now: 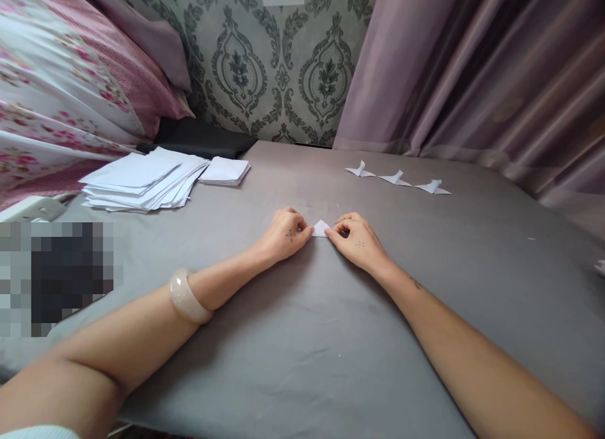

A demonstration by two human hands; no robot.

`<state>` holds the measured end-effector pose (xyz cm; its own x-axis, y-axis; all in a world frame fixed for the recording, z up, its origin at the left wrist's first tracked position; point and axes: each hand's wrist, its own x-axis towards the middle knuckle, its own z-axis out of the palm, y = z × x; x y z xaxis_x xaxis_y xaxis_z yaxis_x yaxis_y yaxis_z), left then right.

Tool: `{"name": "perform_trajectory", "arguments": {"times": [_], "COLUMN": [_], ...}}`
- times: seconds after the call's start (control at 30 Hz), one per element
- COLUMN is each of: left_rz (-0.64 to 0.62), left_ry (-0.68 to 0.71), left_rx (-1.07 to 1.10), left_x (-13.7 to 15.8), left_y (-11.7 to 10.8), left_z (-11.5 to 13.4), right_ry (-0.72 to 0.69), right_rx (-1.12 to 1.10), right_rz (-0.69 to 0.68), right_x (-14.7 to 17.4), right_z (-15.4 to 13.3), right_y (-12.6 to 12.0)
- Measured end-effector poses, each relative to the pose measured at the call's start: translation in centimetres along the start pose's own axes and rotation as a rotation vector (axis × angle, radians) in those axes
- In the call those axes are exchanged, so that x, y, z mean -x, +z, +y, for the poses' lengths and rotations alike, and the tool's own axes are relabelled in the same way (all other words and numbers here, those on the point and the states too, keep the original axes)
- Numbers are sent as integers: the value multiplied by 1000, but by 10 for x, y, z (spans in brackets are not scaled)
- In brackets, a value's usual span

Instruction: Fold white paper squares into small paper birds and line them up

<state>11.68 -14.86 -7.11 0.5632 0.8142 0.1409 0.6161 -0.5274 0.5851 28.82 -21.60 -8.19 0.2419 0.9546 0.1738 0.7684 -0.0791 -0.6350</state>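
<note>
A small piece of folded white paper (321, 228) with a pointed top is held just above or on the grey-covered table, near the middle of the view. My left hand (289, 233) pinches its left corner between thumb and fingers. At the opposite corner, my right hand (358, 237) grips it the same way. The paper's lower folds are too small to make out. Farther back on the right stand three folded paper figures in a slanting row: the left one (360, 169), the middle one (396, 178) and the right one (433, 187).
A large loose stack of white paper (142, 181) lies at the left, beside a smaller stack of square sheets (225, 171). Behind them is a black flat item (203, 136). A white power strip (35, 207) sits at the left edge. Curtains (425, 67) hang behind the table.
</note>
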Motion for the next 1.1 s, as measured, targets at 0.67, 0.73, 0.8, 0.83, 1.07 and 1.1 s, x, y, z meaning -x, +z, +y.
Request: {"name": "perform_trajectory", "arguments": {"times": [0.67,0.73,0.8,0.83,1.07,1.1], "left_rz": [-39,-49,-50,-48,-47,-48], "left_ry": [78,57,36,32,35,34], "left_rx": [-176,-160,-147,-145,-147,-142], "left_x": [1,1,1,1,1,1], "left_y": [2,1,2,2,5,4], "left_z": [-6,-6,-7,-7,-9,-9], "right_ry": [112,125,136,141,193,194], "right_rx": [49,55,63,65,71,67], "right_rz": [-33,-36,-35,-35,-26,-29], "right_x": [-2,-3,-3,-3,-3,-3], "right_z": [-6,-6,-5,-5,-3,-3], "right_y": [-3,-3,-3,-3,-5,-6]}}
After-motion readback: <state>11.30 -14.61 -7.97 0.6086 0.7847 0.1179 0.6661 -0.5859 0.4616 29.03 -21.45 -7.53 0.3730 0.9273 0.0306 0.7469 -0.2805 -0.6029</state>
